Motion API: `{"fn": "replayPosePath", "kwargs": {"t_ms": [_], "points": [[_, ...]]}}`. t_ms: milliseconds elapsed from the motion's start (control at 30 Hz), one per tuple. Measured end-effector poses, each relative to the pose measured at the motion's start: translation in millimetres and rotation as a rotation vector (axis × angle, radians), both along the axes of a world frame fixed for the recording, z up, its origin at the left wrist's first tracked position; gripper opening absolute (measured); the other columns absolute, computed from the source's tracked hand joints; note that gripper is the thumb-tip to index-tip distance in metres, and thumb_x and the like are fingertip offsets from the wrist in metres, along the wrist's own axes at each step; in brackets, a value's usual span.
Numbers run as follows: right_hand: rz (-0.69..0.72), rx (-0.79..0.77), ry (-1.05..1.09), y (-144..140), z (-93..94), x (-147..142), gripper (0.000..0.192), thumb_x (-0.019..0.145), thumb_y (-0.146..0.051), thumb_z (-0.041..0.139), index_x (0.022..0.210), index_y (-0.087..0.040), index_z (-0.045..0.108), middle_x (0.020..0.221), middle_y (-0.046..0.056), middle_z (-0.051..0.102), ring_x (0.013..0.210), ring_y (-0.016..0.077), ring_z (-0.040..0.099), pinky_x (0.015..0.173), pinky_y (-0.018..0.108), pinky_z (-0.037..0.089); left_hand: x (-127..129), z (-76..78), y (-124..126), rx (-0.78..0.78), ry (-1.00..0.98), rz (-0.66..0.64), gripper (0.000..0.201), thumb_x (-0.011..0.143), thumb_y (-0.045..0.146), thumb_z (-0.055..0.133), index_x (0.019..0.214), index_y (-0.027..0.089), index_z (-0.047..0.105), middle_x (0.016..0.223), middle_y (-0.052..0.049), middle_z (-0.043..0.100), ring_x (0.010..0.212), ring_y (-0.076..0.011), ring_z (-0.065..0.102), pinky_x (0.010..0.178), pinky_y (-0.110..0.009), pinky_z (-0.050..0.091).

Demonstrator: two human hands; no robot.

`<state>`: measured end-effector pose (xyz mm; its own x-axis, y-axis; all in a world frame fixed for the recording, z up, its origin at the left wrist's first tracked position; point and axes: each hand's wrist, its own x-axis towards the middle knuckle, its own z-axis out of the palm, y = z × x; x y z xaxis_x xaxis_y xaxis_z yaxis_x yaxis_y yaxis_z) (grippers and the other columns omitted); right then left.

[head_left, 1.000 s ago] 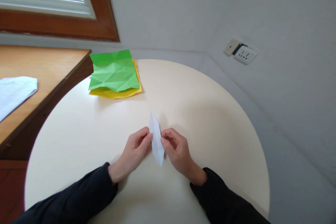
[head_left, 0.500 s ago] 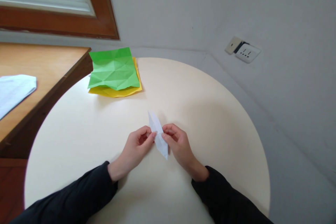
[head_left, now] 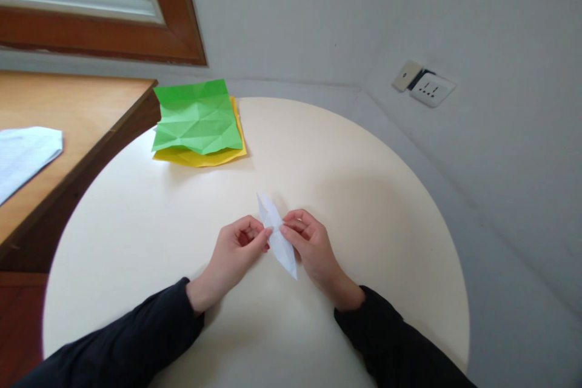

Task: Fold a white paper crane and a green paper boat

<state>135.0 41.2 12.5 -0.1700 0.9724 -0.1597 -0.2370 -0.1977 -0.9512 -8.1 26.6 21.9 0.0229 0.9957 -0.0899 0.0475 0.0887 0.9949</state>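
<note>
A small folded white paper piece (head_left: 277, 237), long and pointed at both ends, is held above the round cream table (head_left: 386, 206). My left hand (head_left: 234, 254) pinches its left edge with thumb and forefinger. My right hand (head_left: 313, 250) pinches the right edge, fingers curled. The piece slants from upper left to lower right between the two hands. Both arms wear dark sleeves.
A creased green paper sheet (head_left: 196, 116) lies on a yellow sheet (head_left: 200, 157) at the table's far left. A wooden desk (head_left: 68, 109) with a white paper (head_left: 22, 154) adjoins on the left. A wall socket (head_left: 425, 88) sits at the right; a window frame (head_left: 104, 36) above.
The white piece has tilted, its lower tip swinging to the right. Both hands have shifted slightly up and closer together on it.
</note>
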Motion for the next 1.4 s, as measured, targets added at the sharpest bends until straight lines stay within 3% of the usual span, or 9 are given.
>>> {"fn": "replayPosePath", "kwargs": {"t_ms": [367,533,700,833,1067,1400], "points": [[0.024,-0.002,-0.022,0.9,-1.1,-0.6,0.031,0.065,-0.032,0.069,0.084,-0.021,0.047,0.059,-0.005,0.061,0.049,0.0092,0.049,0.047,0.021,0.033,0.8,-3.6,0.3,0.097,-0.057,0.005,0.023,0.072,0.029,0.066,0.067,0.018,0.047,0.052,0.007,0.05,0.046,-0.0066,0.047,0.044,-0.016,0.035],[0.038,0.084,-0.077,0.9,-1.4,0.0,0.025,0.068,-0.033,0.067,0.079,-0.021,0.049,0.058,-0.005,0.059,0.05,0.0093,0.048,0.048,0.021,0.034,0.1,-8.6,-1.4,0.125,-0.081,-0.014,0.021,0.077,0.029,0.063,0.073,0.019,0.045,0.054,0.008,0.049,0.049,-0.0065,0.046,0.047,-0.017,0.036],[0.025,0.146,-0.117,0.4,2.8,-0.1,0.015,0.068,-0.031,0.065,0.071,-0.02,0.055,0.056,-0.004,0.056,0.052,0.0097,0.049,0.049,0.022,0.037,0.1,-5.8,-1.8,0.132,-0.074,-0.01,0.016,0.077,0.029,0.062,0.083,0.018,0.053,0.059,0.005,0.053,0.052,-0.0075,0.046,0.049,-0.018,0.036],[0.043,0.163,-0.149,2.6,3.1,4.0,0.009,0.067,-0.029,0.065,0.072,-0.021,0.065,0.065,-0.001,0.064,0.059,0.0126,0.055,0.056,0.024,0.043,-1.7,-2.0,-0.6,0.122,0.004,-0.049,0.014,0.074,0.028,0.061,0.076,0.015,0.064,0.072,-0.003,0.065,0.063,-0.0127,0.055,0.057,-0.022,0.043],[0.062,0.179,-0.124,7.0,-6.6,12.7,0.017,0.073,-0.024,0.058,0.08,-0.022,0.073,0.071,0.001,0.069,0.068,0.0156,0.061,0.067,0.028,0.047,-6.1,1.5,0.8,0.096,-0.022,-0.022,0.016,0.071,0.026,0.059,0.077,0.016,0.069,0.079,-0.005,0.071,0.073,-0.0174,0.062,0.068,-0.026,0.048],[0.089,0.208,-0.126,4.5,2.4,13.4,0.018,0.072,-0.024,0.062,0.086,-0.021,0.073,0.087,0.003,0.074,0.081,0.0187,0.067,0.074,0.031,0.053,-10.7,-11.9,2.4,-0.023,-0.172,-0.037,0.022,0.073,0.023,0.058,0.087,0.016,0.074,0.096,-0.007,0.072,0.093,-0.0217,0.061,0.086,-0.031,0.044]]}}
